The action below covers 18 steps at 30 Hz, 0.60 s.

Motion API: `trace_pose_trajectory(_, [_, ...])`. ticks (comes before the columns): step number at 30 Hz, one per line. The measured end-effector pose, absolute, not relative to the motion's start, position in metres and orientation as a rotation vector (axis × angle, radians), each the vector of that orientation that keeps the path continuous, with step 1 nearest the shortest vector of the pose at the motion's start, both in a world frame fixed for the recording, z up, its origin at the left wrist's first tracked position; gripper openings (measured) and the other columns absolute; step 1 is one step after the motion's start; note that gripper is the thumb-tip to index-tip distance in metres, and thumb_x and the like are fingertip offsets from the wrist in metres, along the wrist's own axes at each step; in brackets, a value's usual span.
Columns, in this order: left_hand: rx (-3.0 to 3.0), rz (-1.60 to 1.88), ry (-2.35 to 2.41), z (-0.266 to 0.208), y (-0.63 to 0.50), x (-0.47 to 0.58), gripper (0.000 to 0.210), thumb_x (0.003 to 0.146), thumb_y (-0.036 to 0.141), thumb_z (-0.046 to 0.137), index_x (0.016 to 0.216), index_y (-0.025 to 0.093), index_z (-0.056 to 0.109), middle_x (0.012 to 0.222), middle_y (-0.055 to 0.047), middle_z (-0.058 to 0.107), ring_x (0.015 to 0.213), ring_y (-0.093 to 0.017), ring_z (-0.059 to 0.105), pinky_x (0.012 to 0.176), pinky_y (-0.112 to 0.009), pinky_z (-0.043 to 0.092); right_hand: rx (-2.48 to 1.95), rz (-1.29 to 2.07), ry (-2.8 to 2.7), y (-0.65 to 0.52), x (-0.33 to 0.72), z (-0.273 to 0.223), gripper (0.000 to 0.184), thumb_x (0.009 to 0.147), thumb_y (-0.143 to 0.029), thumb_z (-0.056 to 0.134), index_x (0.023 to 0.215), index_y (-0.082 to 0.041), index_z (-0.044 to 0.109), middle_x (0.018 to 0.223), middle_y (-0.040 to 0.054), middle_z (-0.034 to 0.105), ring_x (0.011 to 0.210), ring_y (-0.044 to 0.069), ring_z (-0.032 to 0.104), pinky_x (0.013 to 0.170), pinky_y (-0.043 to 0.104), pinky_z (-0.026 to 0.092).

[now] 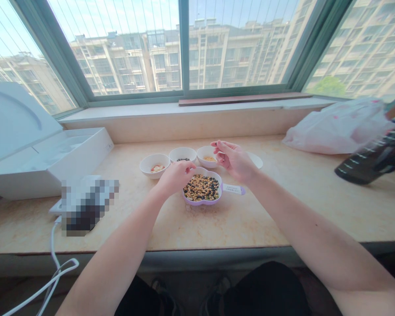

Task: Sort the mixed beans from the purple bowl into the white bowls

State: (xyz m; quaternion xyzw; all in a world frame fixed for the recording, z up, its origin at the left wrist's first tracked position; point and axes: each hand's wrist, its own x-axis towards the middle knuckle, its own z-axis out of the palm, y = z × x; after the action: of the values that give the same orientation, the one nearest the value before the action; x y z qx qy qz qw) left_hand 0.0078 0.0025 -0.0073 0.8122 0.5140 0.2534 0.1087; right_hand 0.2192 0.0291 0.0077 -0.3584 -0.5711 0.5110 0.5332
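A purple dish (202, 202) with a handle holds mixed black and yellow beans (202, 186). My left hand (177, 176) is over its left rim, fingers curled together; anything in them is hidden. My right hand (232, 159) is raised above and behind the dish's right side, thumb and finger pinching a small dark bean (216, 143). Behind stand three white bowls: the left bowl (145, 166) has pale and reddish pieces, the middle bowl (174, 151) dark beans, the right bowl (200, 151) yellow grains. A white plate (257, 160) is partly hidden behind my right hand.
An open white box (82, 151) stands at the left, with a blurred-out dark object (85, 215) and a white cable (52, 245) before it. To the right lie a plastic bag (335, 127) and a dark bottle (362, 162). The counter's front edge (217, 249) is near me.
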Motion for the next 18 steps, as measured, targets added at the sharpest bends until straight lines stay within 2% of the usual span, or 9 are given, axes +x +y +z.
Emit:
trace_pose_trajectory(5, [2.381, 0.741, 1.518, -0.007, 0.003, 0.008, 0.021, 0.092, 0.025, 0.057, 0.098, 0.021, 0.077, 0.091, -0.006, 0.075, 0.081, -0.021, 0.068, 0.082, -0.033, 0.053, -0.889, 1.086, -1.459, 0.027, 0.216, 0.006, 0.047, 0.080, -0.063, 0.069, 0.097, -0.019, 0.071, 0.075, 0.0001, 0.059, 0.058, 0.009, 0.044, 0.054, 0.025, 0.039])
trace_pose_trajectory(9, [2.379, 0.748, 1.517, -0.008, 0.003, 0.008, 0.021, 0.092, 0.025, 0.057, 0.098, 0.021, 0.076, 0.090, -0.005, 0.075, 0.081, -0.021, 0.068, 0.081, -0.033, 0.053, -0.952, 0.838, -1.620, 0.022, 0.212, 0.005, 0.047, 0.084, -0.063, 0.064, 0.096, -0.019, 0.073, 0.073, 0.0020, 0.063, 0.061, 0.012, 0.050, 0.057, 0.028, 0.042])
trace_pose_trajectory(14, [2.372, 0.748, 1.512, -0.006, 0.001, 0.009, 0.021, 0.093, 0.025, 0.056, 0.098, 0.021, 0.076, 0.090, -0.005, 0.075, 0.079, -0.020, 0.067, 0.081, -0.033, 0.052, -0.975, 0.492, -1.839, 0.018, 0.210, 0.001, 0.038, 0.091, -0.054, 0.059, 0.097, -0.020, 0.076, 0.090, 0.0076, 0.073, 0.075, 0.018, 0.060, 0.071, 0.034, 0.047])
trace_pose_trajectory(18, [2.382, 0.748, 1.505, -0.006, 0.002, 0.009, 0.021, 0.093, 0.026, 0.056, 0.099, 0.021, 0.076, 0.090, -0.005, 0.075, 0.080, -0.020, 0.067, 0.081, -0.032, 0.052, -0.951, 0.352, -1.964, 0.020, 0.213, -0.002, 0.034, 0.095, -0.049, 0.056, 0.099, -0.022, 0.076, 0.095, 0.0081, 0.072, 0.078, 0.019, 0.060, 0.074, 0.034, 0.047])
